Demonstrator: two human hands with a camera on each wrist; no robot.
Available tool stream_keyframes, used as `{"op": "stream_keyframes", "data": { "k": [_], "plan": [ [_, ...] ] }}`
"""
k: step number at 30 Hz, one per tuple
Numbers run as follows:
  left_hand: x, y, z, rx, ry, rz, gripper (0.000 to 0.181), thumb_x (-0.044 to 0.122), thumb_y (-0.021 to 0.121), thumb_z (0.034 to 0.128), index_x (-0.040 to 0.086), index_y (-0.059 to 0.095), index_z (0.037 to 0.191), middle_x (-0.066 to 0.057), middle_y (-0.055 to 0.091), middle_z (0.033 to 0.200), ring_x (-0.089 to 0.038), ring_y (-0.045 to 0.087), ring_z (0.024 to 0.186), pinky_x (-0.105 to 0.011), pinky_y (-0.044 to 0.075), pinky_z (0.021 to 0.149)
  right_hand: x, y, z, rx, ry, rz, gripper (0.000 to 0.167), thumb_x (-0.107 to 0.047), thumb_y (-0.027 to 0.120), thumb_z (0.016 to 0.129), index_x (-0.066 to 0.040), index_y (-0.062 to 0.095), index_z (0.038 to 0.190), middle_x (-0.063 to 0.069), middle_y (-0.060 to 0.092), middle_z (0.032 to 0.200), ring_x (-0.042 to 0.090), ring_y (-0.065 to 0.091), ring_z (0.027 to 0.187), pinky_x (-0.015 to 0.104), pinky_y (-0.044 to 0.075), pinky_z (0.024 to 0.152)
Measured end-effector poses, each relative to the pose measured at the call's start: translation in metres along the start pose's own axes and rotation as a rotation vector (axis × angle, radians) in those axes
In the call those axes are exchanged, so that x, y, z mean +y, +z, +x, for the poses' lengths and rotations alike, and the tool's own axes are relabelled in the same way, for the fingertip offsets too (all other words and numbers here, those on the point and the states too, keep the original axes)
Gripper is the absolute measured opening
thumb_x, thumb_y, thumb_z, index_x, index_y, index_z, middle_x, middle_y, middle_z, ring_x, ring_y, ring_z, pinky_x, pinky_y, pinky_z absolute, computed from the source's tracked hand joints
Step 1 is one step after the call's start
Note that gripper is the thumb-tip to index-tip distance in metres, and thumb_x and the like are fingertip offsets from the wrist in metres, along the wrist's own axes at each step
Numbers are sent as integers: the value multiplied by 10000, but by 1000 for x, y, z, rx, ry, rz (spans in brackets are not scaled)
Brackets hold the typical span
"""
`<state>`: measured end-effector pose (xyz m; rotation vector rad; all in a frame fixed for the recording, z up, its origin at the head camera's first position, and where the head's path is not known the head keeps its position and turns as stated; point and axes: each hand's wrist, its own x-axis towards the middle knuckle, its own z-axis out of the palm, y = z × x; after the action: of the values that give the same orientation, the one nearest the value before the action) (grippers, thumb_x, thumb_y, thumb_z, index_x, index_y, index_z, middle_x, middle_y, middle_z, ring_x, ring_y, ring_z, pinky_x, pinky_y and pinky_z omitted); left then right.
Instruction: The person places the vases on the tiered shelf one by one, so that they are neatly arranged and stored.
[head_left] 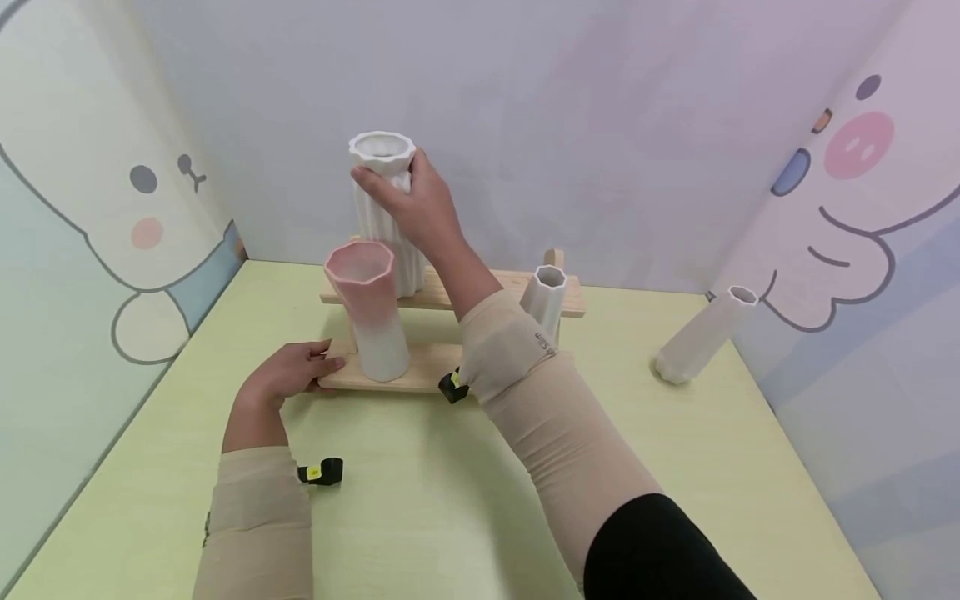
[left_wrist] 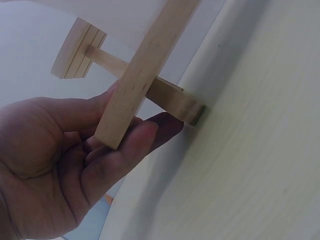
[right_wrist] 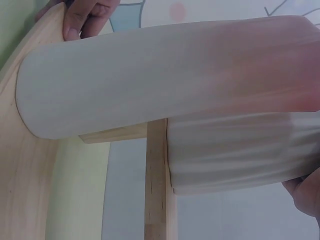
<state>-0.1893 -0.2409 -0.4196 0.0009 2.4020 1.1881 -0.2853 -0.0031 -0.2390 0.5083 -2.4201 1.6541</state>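
A two-tier wooden shelf stands on the table. My left hand grips the left end of its lower board, thumb above and fingers below, as the left wrist view shows. On the upper board is a tall white fluted vase with a scalloped rim. My right hand holds that vase around its upper part. In front of it, a pink-and-white vase stands on the lower board. In the right wrist view this pink-and-white vase covers part of the fluted vase.
A slim white vase stands at the shelf's right side, its lower part hidden by my right forearm. Another white vase is on the table at the right. A printed cloth wall rises behind the shelf.
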Motion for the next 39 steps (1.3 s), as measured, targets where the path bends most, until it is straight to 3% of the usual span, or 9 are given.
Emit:
{"op": "stream_keyframes", "data": {
  "k": [24, 32, 39],
  "plan": [
    [1, 3, 0, 3, -4, -1, 846, 508, 561, 966, 43, 181, 1561, -269, 379, 1509, -244, 701, 1023, -634, 285, 1110, 0, 1, -5, 26, 7, -12, 717, -539, 709, 847, -199, 425, 1411, -51, 584, 1242, 77, 568, 1063, 232, 495, 849],
    [2, 3, 1, -7, 7, -2, 835, 479, 567, 973, 35, 174, 1560, -275, 352, 1520, -250, 711, 1004, -629, 271, 1120, 5, -8, -14, 9, 57, 39, 849, -562, 727, 819, -288, 289, 1492, -94, 505, 1375, 68, 525, 1165, 272, 496, 918],
    [0, 0, 1, -1, -3, 12, 841, 488, 564, 972, 35, 171, 1561, -280, 361, 1513, -257, 704, 1022, -641, 270, 1113, 15, -10, -28, 11, 27, 54, 939, -543, 720, 832, -285, 177, 1554, -46, 391, 1521, 105, 419, 1353, 324, 437, 1066]
  ]
}}
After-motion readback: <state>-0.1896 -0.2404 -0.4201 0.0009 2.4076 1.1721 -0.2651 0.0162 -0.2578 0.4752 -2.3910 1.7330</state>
